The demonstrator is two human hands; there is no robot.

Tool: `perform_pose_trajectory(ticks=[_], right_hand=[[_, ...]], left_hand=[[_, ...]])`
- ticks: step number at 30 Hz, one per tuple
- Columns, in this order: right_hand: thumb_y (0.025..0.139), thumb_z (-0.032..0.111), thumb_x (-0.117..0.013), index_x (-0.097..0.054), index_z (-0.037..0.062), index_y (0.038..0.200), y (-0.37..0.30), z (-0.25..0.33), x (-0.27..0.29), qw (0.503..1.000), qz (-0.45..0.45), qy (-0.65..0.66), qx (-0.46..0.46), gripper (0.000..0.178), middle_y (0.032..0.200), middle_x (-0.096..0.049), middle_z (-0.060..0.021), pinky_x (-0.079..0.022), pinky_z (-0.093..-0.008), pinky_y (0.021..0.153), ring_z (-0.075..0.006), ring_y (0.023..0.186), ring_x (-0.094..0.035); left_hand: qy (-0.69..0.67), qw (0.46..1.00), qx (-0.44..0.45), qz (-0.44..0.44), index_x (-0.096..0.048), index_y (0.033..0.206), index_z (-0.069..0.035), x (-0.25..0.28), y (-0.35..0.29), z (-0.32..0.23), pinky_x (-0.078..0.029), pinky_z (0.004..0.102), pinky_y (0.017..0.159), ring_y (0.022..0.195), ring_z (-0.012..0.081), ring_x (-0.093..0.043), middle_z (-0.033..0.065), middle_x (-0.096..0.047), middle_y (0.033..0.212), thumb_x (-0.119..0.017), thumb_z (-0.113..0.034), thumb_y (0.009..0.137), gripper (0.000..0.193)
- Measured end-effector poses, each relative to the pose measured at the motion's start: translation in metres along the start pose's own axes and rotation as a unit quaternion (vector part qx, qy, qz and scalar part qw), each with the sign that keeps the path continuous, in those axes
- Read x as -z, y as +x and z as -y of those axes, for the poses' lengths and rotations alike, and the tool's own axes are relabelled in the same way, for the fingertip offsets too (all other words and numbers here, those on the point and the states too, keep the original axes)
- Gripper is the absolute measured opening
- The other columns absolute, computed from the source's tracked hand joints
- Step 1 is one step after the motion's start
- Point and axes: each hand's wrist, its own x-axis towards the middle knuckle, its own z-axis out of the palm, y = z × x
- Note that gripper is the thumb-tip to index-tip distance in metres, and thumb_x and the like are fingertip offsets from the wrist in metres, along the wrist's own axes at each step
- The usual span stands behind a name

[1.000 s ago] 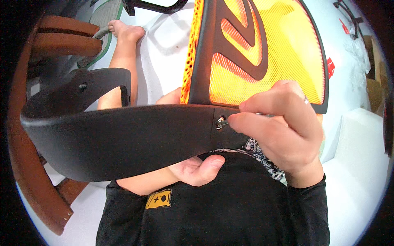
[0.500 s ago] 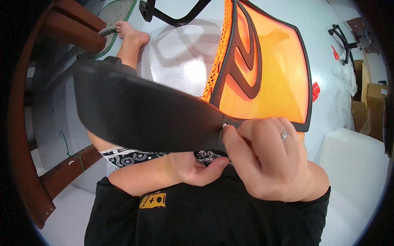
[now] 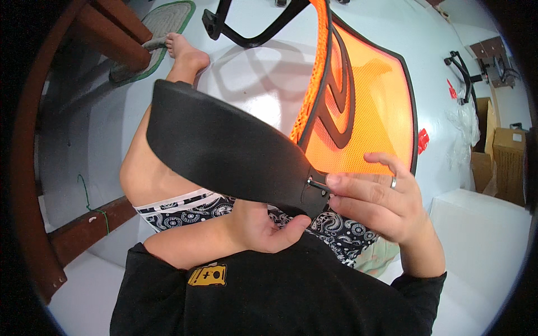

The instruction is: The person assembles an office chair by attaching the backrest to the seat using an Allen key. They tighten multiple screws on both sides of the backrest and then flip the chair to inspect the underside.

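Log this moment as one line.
left hand: at black panel, most fingers hidden; right hand: pinching thin rod at panel's end; orange mesh backrest: beyond

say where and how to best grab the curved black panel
Probably grip the curved black panel at its left end, coming from the left: that end is broad and free of hands, while the left hand sits by the lower edge and the right hand crowds the right end.

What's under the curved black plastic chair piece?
Beneath the piece, the bare left hand shows its thumb, and black-and-white paisley shorts are partly visible; that hand's fingers are covered.
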Motion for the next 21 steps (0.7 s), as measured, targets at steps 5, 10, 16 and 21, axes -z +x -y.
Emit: perform_pose_trajectory(ticks=[5,10,16,21], right_hand=[[0.076,0.015,-0.065,-0.07,0.0156,0.087,0.003,-0.015,0.003,0.996,-0.021,-0.05,0.075,0.012,0.102,-0.07,-0.0031,-0.046,-0.0325,0.078,-0.0099,0.082,-0.067],[0.069,0.011,-0.07,-0.07,0.0108,0.083,0.008,-0.021,-0.001,0.994,-0.074,-0.001,0.083,0.013,0.086,-0.065,-0.0018,-0.044,-0.0271,0.061,-0.0123,0.067,-0.061],[0.066,0.01,-0.076,-0.069,0.0079,0.083,0.014,-0.01,-0.013,0.989,-0.101,0.105,-0.021,0.018,0.072,-0.055,-0.0011,-0.042,-0.0251,0.051,-0.0146,0.056,-0.054],[0.068,0.009,-0.076,-0.069,0.0078,0.085,0.014,-0.004,-0.022,0.97,-0.145,0.171,-0.094,0.019,0.068,-0.053,-0.002,-0.044,-0.0265,0.05,-0.0163,0.056,-0.056]], left_hand=[[-0.014,1.0,0.015,-0.004,-0.059,0.108,0.001,-0.001,-0.006,0.001,-0.046,0.0304,0.082,0.091,0.0232,-0.06,0.0122,-0.061,0.103,-0.067,-0.005,0.071,0.038],[-0.01,0.994,-0.041,0.097,-0.023,0.134,0.0,0.009,-0.009,0.007,-0.035,0.0374,0.1,0.116,0.0261,-0.046,0.0177,-0.043,0.128,-0.06,-0.008,0.079,0.067],[-0.005,0.989,-0.051,0.135,-0.009,0.143,-0.002,0.014,-0.01,0.01,-0.027,0.0394,0.108,0.127,0.027,-0.037,0.0169,-0.034,0.138,-0.062,-0.018,0.081,0.083],[-0.045,0.992,-0.036,0.111,-0.011,0.143,-0.002,0.011,-0.01,0.006,-0.026,0.0387,0.108,0.129,0.0267,-0.034,0.0164,-0.031,0.14,-0.065,-0.027,0.08,0.086]])
